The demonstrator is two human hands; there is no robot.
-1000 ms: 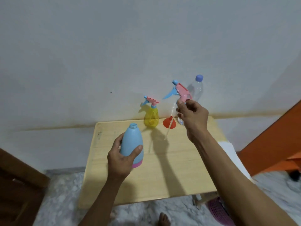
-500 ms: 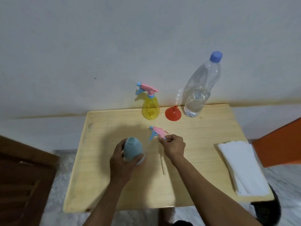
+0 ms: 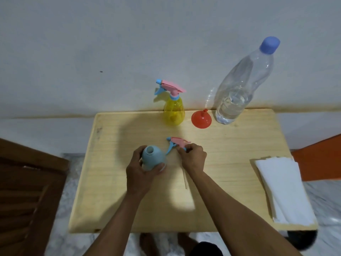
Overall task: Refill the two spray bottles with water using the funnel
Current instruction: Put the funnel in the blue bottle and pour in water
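My left hand [image 3: 140,174] grips the blue spray bottle [image 3: 152,158], which stands on the wooden table [image 3: 230,163] with its neck open and no spray head on it. My right hand [image 3: 192,158] holds that bottle's pink and blue spray head [image 3: 177,143] down at the table, its clear tube [image 3: 185,179] lying along the wood. The yellow spray bottle [image 3: 174,112] stands at the back with its head screwed on. Beside it the red funnel [image 3: 201,119] rests mouth down. A large clear water bottle [image 3: 238,93] with a blue cap stands to the right, partly filled.
A stack of white paper towels [image 3: 282,189] lies on the table's right edge. A white wall runs right behind the table. Dark wooden furniture [image 3: 27,191] stands to the left, an orange surface [image 3: 321,159] to the right. My feet show below the front edge.
My right hand has brought the spray head down from mid-air to the table, right of the blue bottle. My view has tilted down and come closer. The left hand stays on the bottle.
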